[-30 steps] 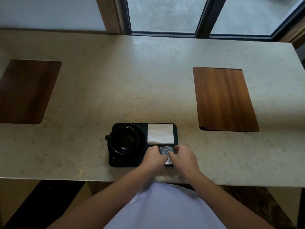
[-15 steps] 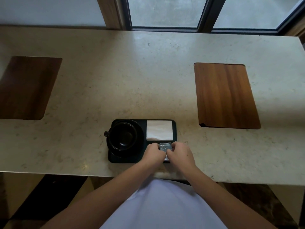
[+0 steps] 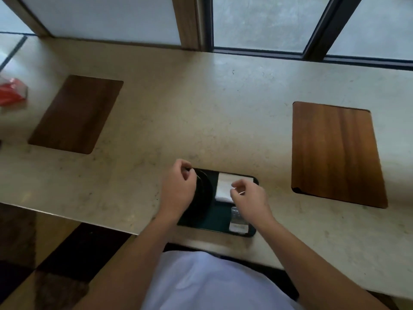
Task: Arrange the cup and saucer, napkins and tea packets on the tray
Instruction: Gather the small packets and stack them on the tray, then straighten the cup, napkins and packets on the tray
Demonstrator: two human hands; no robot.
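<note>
Head view, left hand (image 3: 178, 186) and right hand (image 3: 248, 195) loosely curled over tray (image 3: 210, 224)

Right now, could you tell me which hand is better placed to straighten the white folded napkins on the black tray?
Probably the right hand: it hovers over the white folded napkins, while the left hand is over the black cup.

Dim daylight via windows (image 3: 268, 23), soft motion blur, wide-angle bend at edges.

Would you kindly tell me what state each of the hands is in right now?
Left hand: loosely curled above the black cup, holding nothing visible.
Right hand: loosely curled over the white napkin, apparently empty.
</note>
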